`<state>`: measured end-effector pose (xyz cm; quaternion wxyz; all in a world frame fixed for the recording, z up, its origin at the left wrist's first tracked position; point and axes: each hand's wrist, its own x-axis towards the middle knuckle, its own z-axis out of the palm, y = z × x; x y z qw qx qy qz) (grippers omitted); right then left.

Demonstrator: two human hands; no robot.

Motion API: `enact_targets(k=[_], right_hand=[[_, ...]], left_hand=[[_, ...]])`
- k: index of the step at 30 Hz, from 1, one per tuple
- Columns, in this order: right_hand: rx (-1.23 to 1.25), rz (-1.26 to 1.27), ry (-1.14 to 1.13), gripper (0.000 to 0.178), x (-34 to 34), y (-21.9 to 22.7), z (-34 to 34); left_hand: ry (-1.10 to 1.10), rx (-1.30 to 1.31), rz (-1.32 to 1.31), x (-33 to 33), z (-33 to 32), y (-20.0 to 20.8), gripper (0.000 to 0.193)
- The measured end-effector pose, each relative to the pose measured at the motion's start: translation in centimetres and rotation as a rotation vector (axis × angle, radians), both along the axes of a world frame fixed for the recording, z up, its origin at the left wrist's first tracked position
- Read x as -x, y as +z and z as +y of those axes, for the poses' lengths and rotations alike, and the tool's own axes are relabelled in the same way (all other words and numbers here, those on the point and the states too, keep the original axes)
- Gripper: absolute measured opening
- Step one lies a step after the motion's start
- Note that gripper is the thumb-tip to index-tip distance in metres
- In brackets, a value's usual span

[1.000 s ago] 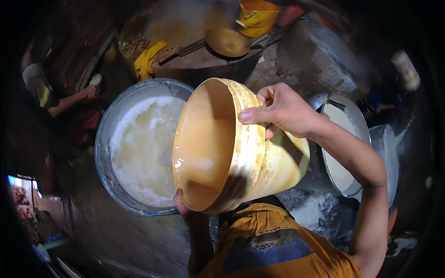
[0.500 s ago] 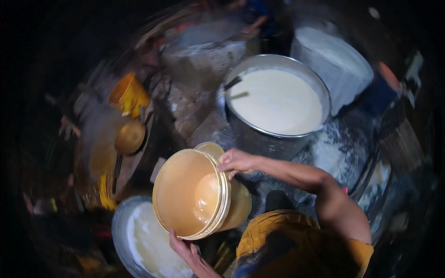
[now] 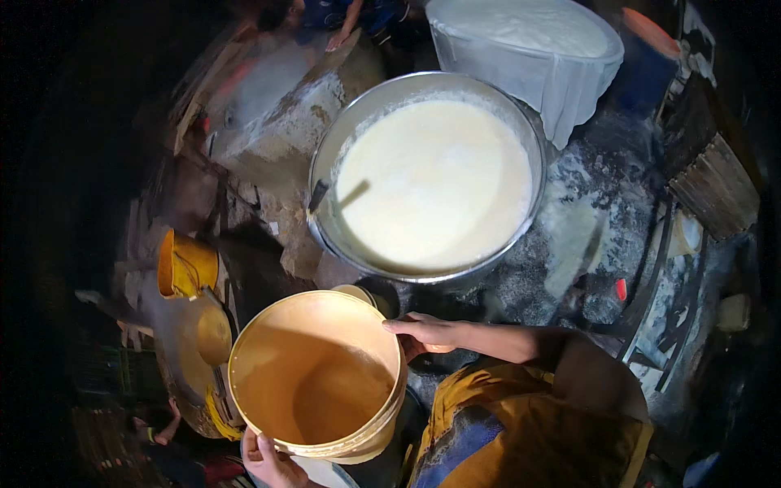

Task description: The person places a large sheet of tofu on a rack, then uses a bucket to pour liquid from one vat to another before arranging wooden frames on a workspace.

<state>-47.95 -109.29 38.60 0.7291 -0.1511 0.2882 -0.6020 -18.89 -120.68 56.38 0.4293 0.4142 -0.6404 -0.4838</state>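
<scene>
Cream-yellow bucket (image 3: 313, 325) turned upright, away from the basin (image 3: 338, 478)

The bucket had rolled from its sideways tilt of a second earlier until its mouth faced upward, and the head view had swung round so that the steel vat (image 3: 327, 154) stood close in front. The left hand (image 3: 272, 468) pinched the bucket's near-left rim, while the right hand (image 3: 425, 333) gripped the opposite side with its thumb over the edge; its other fingers were mostly hidden. Held between them, the bucket hung in front of the wearer's orange garment (image 3: 521, 423), a shadow across its interior, and hid most of the basin below.

Just behind its far rim showed a small pale container (image 3: 355, 293). Beyond stood the vat, broad and holding white liquid (image 3: 431, 175), with a dark handle (image 3: 318, 197) at its left edge. A yellow cloth (image 3: 218, 416), a round pan (image 3: 214, 336) and a yellow-orange pail (image 3: 189, 264) lay off to the left. Farther back were a cloth-draped tub (image 3: 561, 89) and, at the top, a co-worker's hand (image 3: 338, 39).
</scene>
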Motion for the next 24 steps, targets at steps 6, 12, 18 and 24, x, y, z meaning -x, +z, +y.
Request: enact_targets(k=[6, 12, 18, 24], right_hand=[[0.056, -0.022, -0.135, 0.052, 9.2, 3.4, 2.7], [0.024, -0.007, -0.276, 0.06, 18.0, 2.7, 6.7], [-0.16, -0.188, -0.561, 0.063, 22.8, -1.8, 9.4], [-0.137, -0.385, -0.707, 0.061, 24.3, -12.1, 8.2]], left_hand=[[-0.142, 0.208, -0.065, 12.1, 1.6, 6.3, 0.044], [-0.335, 0.166, -0.045, 26.7, 2.7, 7.9, 0.051], [-0.495, 0.109, -0.116, 38.2, 4.2, 6.7, 0.054], [-0.687, 0.16, -0.231, 46.9, 6.1, 2.6, 0.051]])
